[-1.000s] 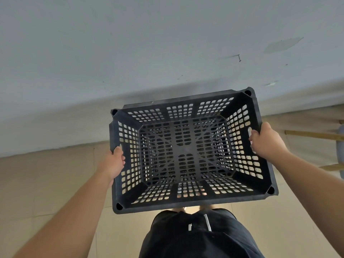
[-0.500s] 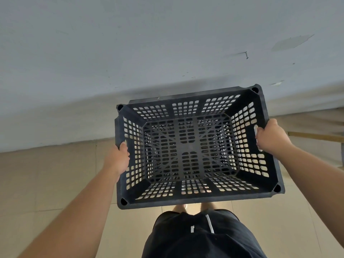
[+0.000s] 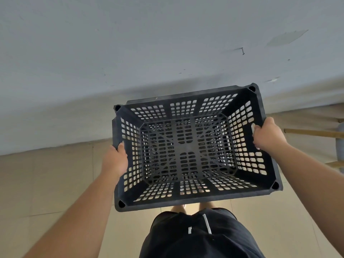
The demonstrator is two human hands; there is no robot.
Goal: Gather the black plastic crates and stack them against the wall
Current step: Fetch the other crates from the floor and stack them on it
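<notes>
a black plastic crate (image 3: pixel 204 199) hangs in the air in front of the person, open side up, its far rim toward the pale wall (image 3: pixel 130 53). the tiled floor (image 3: pixel 46 183) shows through its slotted sides. the left hand (image 3: pixel 116 159) grips the left short side, with the thumb lying on top of the rim and the other fingers hidden outside the crate wall. the right hand (image 3: pixel 268 135) grips the right short side, its fingers (image 3: pixel 257 130) curled over the rim at the handle slot. the crate sits between both hands. dark shorts (image 3: pixel 195 237) show below its near rim, and a wooden bar (image 3: pixel 312 132) lies at the far right.
</notes>
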